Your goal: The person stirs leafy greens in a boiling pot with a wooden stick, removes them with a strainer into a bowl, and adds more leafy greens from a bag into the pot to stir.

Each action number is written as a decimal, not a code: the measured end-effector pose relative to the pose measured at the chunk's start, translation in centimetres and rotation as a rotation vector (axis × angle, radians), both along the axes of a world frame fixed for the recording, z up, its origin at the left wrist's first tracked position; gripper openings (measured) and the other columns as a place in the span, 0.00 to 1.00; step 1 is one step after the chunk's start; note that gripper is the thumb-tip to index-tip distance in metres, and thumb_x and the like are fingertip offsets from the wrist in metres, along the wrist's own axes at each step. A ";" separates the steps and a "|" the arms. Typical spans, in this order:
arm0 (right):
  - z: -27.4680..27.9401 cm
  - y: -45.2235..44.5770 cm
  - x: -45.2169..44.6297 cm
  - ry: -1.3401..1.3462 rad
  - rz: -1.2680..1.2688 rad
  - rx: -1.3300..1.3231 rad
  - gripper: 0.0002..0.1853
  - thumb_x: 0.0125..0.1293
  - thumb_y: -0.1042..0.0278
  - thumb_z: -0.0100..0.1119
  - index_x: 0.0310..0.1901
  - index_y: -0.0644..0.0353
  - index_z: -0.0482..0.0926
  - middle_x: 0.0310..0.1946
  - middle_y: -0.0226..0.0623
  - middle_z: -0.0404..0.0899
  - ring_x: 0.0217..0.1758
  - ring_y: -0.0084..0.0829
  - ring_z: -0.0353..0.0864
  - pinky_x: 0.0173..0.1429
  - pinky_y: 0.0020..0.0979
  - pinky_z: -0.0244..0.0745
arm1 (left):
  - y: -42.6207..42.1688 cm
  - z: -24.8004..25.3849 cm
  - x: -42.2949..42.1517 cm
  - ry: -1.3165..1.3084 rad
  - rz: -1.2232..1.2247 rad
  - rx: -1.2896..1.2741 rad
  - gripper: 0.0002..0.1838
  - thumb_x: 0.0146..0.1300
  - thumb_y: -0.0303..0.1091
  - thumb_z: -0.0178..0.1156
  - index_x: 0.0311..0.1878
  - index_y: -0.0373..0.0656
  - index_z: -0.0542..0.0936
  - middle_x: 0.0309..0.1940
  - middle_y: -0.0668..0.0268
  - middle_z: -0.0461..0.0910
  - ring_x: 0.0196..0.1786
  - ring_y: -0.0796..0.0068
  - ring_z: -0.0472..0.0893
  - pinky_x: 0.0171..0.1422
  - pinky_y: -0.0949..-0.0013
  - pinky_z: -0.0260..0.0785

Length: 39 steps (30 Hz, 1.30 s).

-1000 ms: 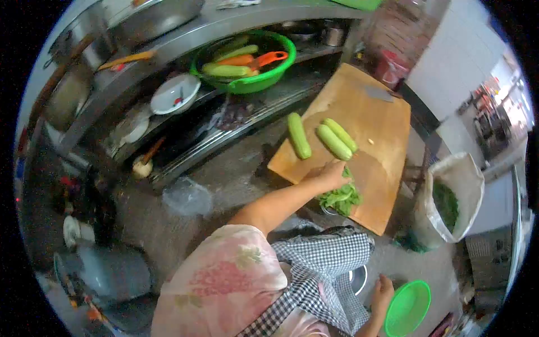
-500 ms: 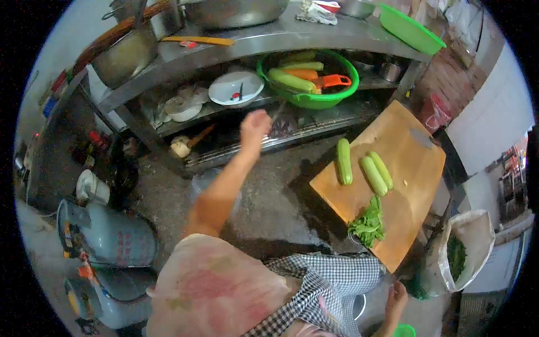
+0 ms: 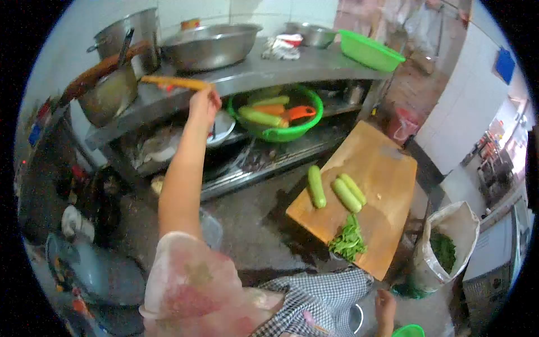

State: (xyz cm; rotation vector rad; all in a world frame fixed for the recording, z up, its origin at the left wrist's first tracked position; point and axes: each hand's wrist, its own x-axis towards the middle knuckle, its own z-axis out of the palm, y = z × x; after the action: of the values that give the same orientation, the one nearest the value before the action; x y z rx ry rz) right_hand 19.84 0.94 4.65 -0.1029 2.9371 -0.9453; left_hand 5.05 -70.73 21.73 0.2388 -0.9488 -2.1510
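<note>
My left hand [image 3: 206, 104] is raised at the front edge of the metal counter, by the right end of a flat yellow wooden stick [image 3: 175, 82]. Its fingers look bent but are blurred, and I cannot tell whether they touch the stick. Behind my left forearm, a white bowl [image 3: 223, 128] is partly hidden on the shelf. My right hand [image 3: 385, 306] hangs low beside the checked apron, fingers curled, with nothing visible in it. Nearby, the wooden board [image 3: 387, 180] bears a light green squash [image 3: 316, 186], two more beside it, and a bunch of leafy greens [image 3: 349, 240].
On the shelf sits a green basin [image 3: 272, 135] with squash, carrot-coloured pieces and an orange-handled peeler. A large steel basin [image 3: 210, 48] and a green basket [image 3: 370, 51] stand on the counter. A white sack [image 3: 422, 255] is at right; gas cylinders [image 3: 95, 269] are at left.
My left hand has moved up and left, from in front of the shelf to the stick's end at the counter edge. The view has tilted up and turned right. The squash stay on the board.
</note>
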 end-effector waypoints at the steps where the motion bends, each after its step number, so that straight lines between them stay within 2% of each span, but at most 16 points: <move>1: 0.3 -0.3 0.4 0.022 0.012 0.036 0.11 0.53 0.76 0.55 0.40 0.67 0.77 0.36 0.46 0.79 0.39 0.35 0.79 0.40 0.30 0.73 | 2.0 0.3 0.3 -0.090 0.061 -0.099 0.05 0.61 0.33 0.53 0.33 0.43 0.71 0.20 0.70 0.69 0.21 0.80 0.69 0.22 0.74 0.64; 3: 0.6 -0.1 1.2 0.050 0.039 0.123 0.11 0.52 0.75 0.56 0.39 0.67 0.78 0.35 0.46 0.79 0.37 0.35 0.80 0.39 0.30 0.74 | 4.2 -1.5 -0.1 -0.126 0.082 -0.240 0.05 0.61 0.33 0.53 0.33 0.44 0.71 0.19 0.71 0.69 0.19 0.80 0.68 0.21 0.76 0.63; 7: -0.9 0.4 1.5 0.075 -0.015 -0.022 0.12 0.52 0.73 0.57 0.40 0.67 0.78 0.36 0.46 0.80 0.38 0.36 0.81 0.41 0.31 0.75 | 12.8 -4.0 0.8 -0.231 0.068 -0.385 0.04 0.60 0.31 0.52 0.33 0.42 0.70 0.19 0.70 0.70 0.18 0.80 0.69 0.20 0.77 0.63; 9: 1.5 -1.6 1.6 -0.006 -0.044 -0.069 0.14 0.54 0.73 0.57 0.43 0.67 0.77 0.38 0.46 0.79 0.39 0.36 0.80 0.42 0.30 0.75 | 18.4 -5.4 2.8 -0.244 -0.017 -0.532 0.03 0.60 0.29 0.51 0.33 0.41 0.70 0.19 0.69 0.70 0.19 0.80 0.69 0.21 0.77 0.64; 11: 2.8 -3.2 1.6 -0.009 -0.016 -0.140 0.14 0.55 0.72 0.56 0.44 0.67 0.76 0.39 0.46 0.79 0.40 0.36 0.80 0.43 0.30 0.74 | 22.8 -10.6 3.2 -0.251 -0.077 -0.660 0.03 0.59 0.28 0.53 0.34 0.40 0.70 0.21 0.68 0.72 0.20 0.81 0.70 0.23 0.77 0.64; 12: 3.2 -3.9 1.5 -0.014 0.007 -0.187 0.15 0.55 0.72 0.56 0.45 0.67 0.75 0.39 0.45 0.79 0.41 0.35 0.80 0.44 0.30 0.74 | 26.0 -11.4 5.0 -0.217 -0.192 -0.636 0.04 0.60 0.29 0.52 0.35 0.40 0.70 0.23 0.68 0.73 0.22 0.81 0.71 0.25 0.76 0.65; 15: 3.8 -5.9 0.8 0.003 0.101 -0.301 0.18 0.56 0.73 0.55 0.49 0.65 0.72 0.41 0.44 0.78 0.42 0.35 0.78 0.45 0.30 0.72 | 33.2 -17.7 7.0 -0.229 -0.305 -1.030 0.09 0.59 0.31 0.54 0.40 0.37 0.71 0.27 0.68 0.75 0.31 0.78 0.75 0.35 0.72 0.69; 17: 3.8 -7.1 0.3 0.050 0.207 -0.342 0.20 0.56 0.75 0.54 0.52 0.63 0.70 0.43 0.42 0.76 0.41 0.35 0.76 0.46 0.29 0.70 | 37.7 -16.3 10.2 -0.302 -0.716 -1.004 0.10 0.59 0.33 0.54 0.40 0.36 0.72 0.28 0.67 0.76 0.31 0.79 0.75 0.36 0.71 0.70; 19: 3.5 -8.6 0.4 0.178 0.237 -0.464 0.20 0.55 0.74 0.56 0.52 0.64 0.69 0.42 0.42 0.76 0.40 0.33 0.76 0.44 0.30 0.70 | 41.5 -19.0 11.3 -0.118 -0.777 -1.195 0.12 0.60 0.34 0.53 0.42 0.37 0.72 0.28 0.64 0.77 0.30 0.74 0.77 0.36 0.68 0.70; 20: 3.5 -9.2 0.6 0.241 0.249 -0.525 0.20 0.55 0.74 0.57 0.51 0.64 0.69 0.42 0.42 0.76 0.40 0.32 0.76 0.43 0.30 0.71 | 42.7 -17.1 12.5 -0.101 -0.897 -1.204 0.12 0.59 0.34 0.54 0.42 0.38 0.73 0.28 0.61 0.77 0.30 0.71 0.77 0.36 0.67 0.70; 23: 5.1 -10.1 1.7 0.073 0.204 -0.626 0.19 0.56 0.74 0.54 0.50 0.69 0.69 0.44 0.42 0.75 0.44 0.30 0.75 0.48 0.29 0.71 | 45.8 -18.5 14.3 0.152 -1.009 -1.393 0.12 0.55 0.37 0.56 0.40 0.40 0.74 0.28 0.55 0.77 0.30 0.59 0.78 0.36 0.61 0.70; 24: 4.7 -10.3 2.0 -0.043 0.089 -0.789 0.17 0.56 0.75 0.52 0.48 0.70 0.70 0.40 0.39 0.77 0.41 0.26 0.75 0.46 0.29 0.71 | 45.9 -16.7 14.9 0.168 -1.124 -1.540 0.14 0.53 0.39 0.57 0.38 0.40 0.74 0.28 0.54 0.77 0.31 0.56 0.78 0.35 0.59 0.70; 28: 2.8 -8.4 3.2 -0.078 0.044 -0.802 0.11 0.58 0.75 0.50 0.43 0.68 0.72 0.30 0.39 0.77 0.29 0.23 0.76 0.36 0.26 0.73 | 46.4 -18.5 14.0 0.235 -1.141 -1.660 0.14 0.55 0.41 0.56 0.39 0.42 0.75 0.29 0.55 0.77 0.32 0.55 0.78 0.35 0.59 0.70; 32: 2.0 -7.5 4.2 -0.076 -0.267 -1.190 0.05 0.60 0.73 0.48 0.35 0.65 0.72 0.22 0.39 0.77 0.19 0.24 0.75 0.24 0.24 0.71 | 44.8 -21.0 12.5 0.061 -1.164 -1.671 0.14 0.57 0.40 0.55 0.44 0.44 0.74 0.31 0.57 0.77 0.34 0.60 0.78 0.36 0.61 0.69; 35: 1.6 -5.2 4.5 -0.057 -0.262 -1.010 0.06 0.61 0.71 0.47 0.35 0.64 0.72 0.19 0.37 0.76 0.15 0.21 0.71 0.18 0.21 0.65 | 42.8 -20.1 11.5 -0.148 -0.994 -1.661 0.17 0.57 0.40 0.55 0.48 0.44 0.73 0.31 0.61 0.78 0.35 0.63 0.78 0.41 0.63 0.70; 39: 0.0 -2.6 4.6 -0.020 -0.322 -0.881 0.07 0.60 0.69 0.49 0.33 0.64 0.73 0.16 0.33 0.73 0.12 0.18 0.64 0.15 0.20 0.59 | 39.1 -23.0 8.9 -0.405 -0.781 -1.480 0.16 0.56 0.38 0.57 0.47 0.43 0.74 0.31 0.62 0.79 0.35 0.67 0.79 0.38 0.66 0.70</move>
State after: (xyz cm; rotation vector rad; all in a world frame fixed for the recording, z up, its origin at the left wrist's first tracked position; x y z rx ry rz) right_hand 24.42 -1.62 4.62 0.3498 2.3139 -2.1803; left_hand 13.93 -31.61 -1.25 -0.5314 -2.8875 -1.3635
